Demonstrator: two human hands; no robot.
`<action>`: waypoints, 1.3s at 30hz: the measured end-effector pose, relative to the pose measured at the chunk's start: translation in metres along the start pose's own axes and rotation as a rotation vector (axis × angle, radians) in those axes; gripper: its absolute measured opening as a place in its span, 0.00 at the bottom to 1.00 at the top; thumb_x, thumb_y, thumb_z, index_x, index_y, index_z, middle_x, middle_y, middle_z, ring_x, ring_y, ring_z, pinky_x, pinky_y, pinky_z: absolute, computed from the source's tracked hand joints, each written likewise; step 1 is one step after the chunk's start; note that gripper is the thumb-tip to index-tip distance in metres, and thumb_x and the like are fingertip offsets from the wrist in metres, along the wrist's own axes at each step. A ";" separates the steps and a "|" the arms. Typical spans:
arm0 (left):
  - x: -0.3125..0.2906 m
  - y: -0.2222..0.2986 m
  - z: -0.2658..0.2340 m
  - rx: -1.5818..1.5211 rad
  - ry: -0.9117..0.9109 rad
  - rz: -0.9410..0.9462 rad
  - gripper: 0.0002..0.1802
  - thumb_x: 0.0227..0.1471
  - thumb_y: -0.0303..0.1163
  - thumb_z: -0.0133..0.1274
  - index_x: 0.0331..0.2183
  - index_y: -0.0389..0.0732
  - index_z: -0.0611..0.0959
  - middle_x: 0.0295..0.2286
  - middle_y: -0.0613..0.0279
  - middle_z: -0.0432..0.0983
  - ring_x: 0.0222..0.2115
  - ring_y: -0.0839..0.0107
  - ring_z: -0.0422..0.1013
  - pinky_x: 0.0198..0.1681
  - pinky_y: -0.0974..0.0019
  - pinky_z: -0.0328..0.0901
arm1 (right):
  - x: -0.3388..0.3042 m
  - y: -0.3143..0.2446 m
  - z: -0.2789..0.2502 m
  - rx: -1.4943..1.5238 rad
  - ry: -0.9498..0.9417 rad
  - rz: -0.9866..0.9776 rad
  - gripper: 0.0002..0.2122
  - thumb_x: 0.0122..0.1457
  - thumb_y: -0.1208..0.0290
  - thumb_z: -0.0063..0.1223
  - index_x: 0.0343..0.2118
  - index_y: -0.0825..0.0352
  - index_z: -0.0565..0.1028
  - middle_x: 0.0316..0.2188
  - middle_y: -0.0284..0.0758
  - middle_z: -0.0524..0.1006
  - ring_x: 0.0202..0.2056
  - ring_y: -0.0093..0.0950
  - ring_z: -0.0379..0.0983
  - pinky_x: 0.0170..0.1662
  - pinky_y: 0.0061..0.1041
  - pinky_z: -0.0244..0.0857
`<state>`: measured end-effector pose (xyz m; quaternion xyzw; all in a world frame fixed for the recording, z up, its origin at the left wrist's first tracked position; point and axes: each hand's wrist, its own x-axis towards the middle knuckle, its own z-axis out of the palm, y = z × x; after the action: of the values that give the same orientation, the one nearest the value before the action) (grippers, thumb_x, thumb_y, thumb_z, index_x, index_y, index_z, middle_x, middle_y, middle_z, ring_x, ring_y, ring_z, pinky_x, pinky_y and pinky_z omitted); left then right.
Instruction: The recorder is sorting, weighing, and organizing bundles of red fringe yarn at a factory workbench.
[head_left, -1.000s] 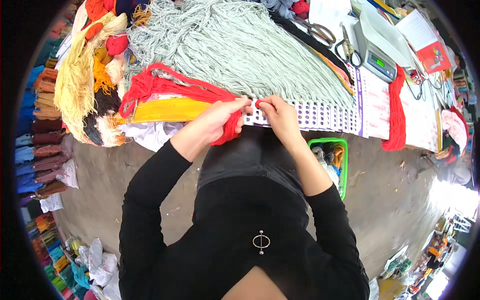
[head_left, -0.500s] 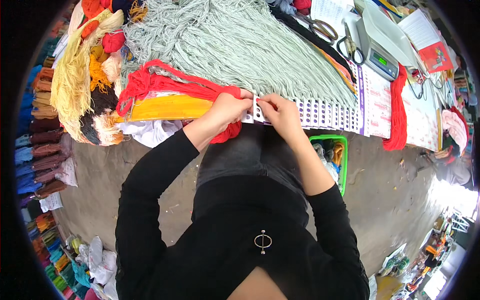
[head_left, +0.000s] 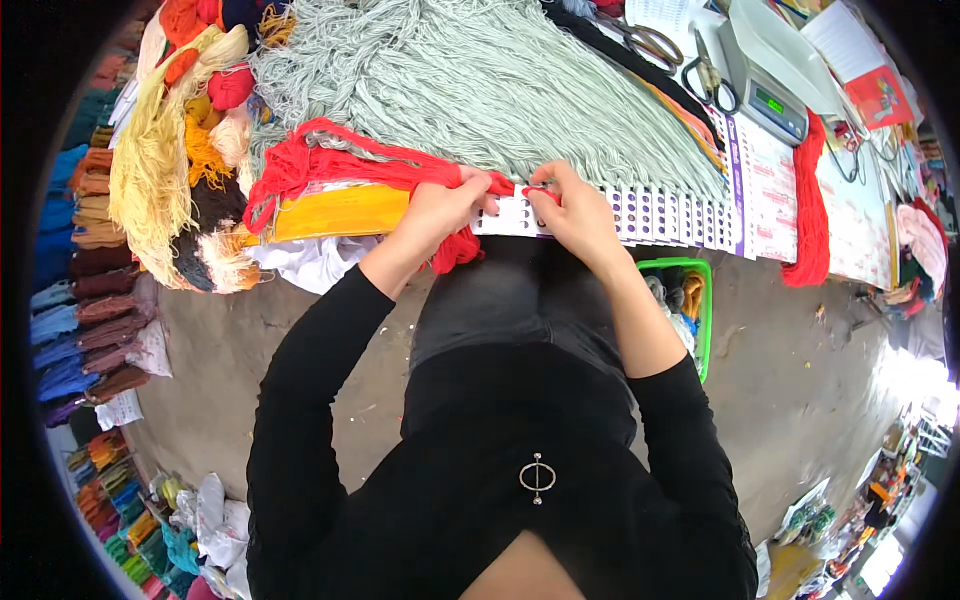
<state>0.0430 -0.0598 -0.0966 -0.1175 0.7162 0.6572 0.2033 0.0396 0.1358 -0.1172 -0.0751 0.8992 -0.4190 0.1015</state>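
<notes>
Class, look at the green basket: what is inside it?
The green basket holds an orange bundle and some grey and white material. Its bottom is hidden; the right forearm covers part.

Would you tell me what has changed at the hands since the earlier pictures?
The left hand has drawn slightly left, away from the right hand, widening the gap between them, where more red yarn now shows. Both hands are still on that yarn, at the white punched cards. The grey-green yarn, scissors and scale stayed put.

L hand (head_left: pixel 446 208) & R hand (head_left: pixel 578 214) grip red yarn (head_left: pixel 300 160) nr. cards (head_left: pixel 650 216).
</notes>
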 end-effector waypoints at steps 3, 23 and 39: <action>0.001 -0.008 0.000 -0.122 -0.005 -0.011 0.11 0.52 0.34 0.48 0.32 0.37 0.79 0.20 0.66 0.75 0.12 0.86 0.53 0.15 0.78 0.47 | -0.001 -0.012 0.002 -0.016 -0.015 0.008 0.11 0.53 0.62 0.49 0.37 0.60 0.69 0.25 0.38 0.76 0.29 0.38 0.74 0.32 0.35 0.64; -0.011 0.035 -0.014 -0.307 -0.539 -0.050 0.29 0.54 0.25 0.38 0.58 0.44 0.58 0.15 0.72 0.63 0.10 0.88 0.50 0.13 0.83 0.46 | -0.001 0.014 0.024 0.511 0.173 -0.062 0.08 0.55 0.71 0.49 0.38 0.62 0.70 0.24 0.33 0.75 0.27 0.26 0.73 0.31 0.23 0.64; 0.003 0.017 0.015 0.153 -0.555 -0.071 0.10 0.54 0.30 0.45 0.40 0.41 0.73 0.14 0.69 0.66 0.09 0.86 0.54 0.12 0.81 0.46 | -0.003 0.013 0.021 0.643 0.222 -0.134 0.09 0.55 0.77 0.49 0.39 0.64 0.70 0.26 0.33 0.74 0.28 0.21 0.71 0.32 0.19 0.63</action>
<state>0.0357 -0.0426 -0.0838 0.0575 0.6762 0.6006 0.4228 0.0471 0.1297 -0.1402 -0.0520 0.7198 -0.6922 -0.0062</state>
